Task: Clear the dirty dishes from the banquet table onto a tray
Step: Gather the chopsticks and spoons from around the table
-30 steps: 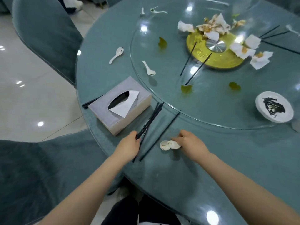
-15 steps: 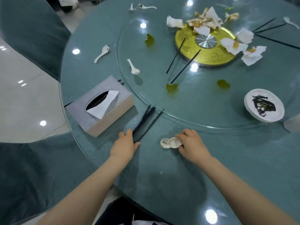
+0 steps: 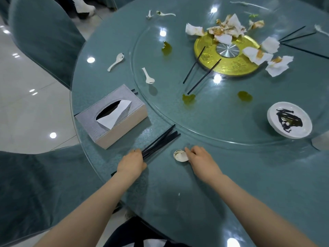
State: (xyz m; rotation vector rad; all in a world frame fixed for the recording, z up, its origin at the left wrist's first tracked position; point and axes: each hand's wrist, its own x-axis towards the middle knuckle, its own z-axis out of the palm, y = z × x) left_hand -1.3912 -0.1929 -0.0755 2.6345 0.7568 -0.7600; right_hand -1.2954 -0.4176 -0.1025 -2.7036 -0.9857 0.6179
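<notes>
My left hand (image 3: 131, 162) is closed around the near ends of a bundle of black chopsticks (image 3: 161, 139) lying on the round teal table (image 3: 195, 202). My right hand (image 3: 202, 160) grips two small white spoons (image 3: 179, 155) stacked on the tabletop. A white saucer (image 3: 289, 120) smeared with dark sauce sits on the glass turntable (image 3: 213, 113) at the right. Two more black chopsticks (image 3: 203, 72) lean off the gold centre disc (image 3: 226, 54). White spoons (image 3: 115, 61) (image 3: 148, 76) lie further back on the left.
A grey tissue box (image 3: 111, 115) stands left of the chopstick bundle. Crumpled dirty napkins (image 3: 226, 29) and green sauce spills (image 3: 188, 98) litter the turntable. More chopsticks (image 3: 297, 35) and spoons (image 3: 165, 14) lie at the far side. Covered chairs (image 3: 42, 32) flank the table.
My left hand has swept the loose chopsticks together into one bundle and closed on it. The two small spoons under my right hand now overlap into a stack. The camera shifted slightly.
</notes>
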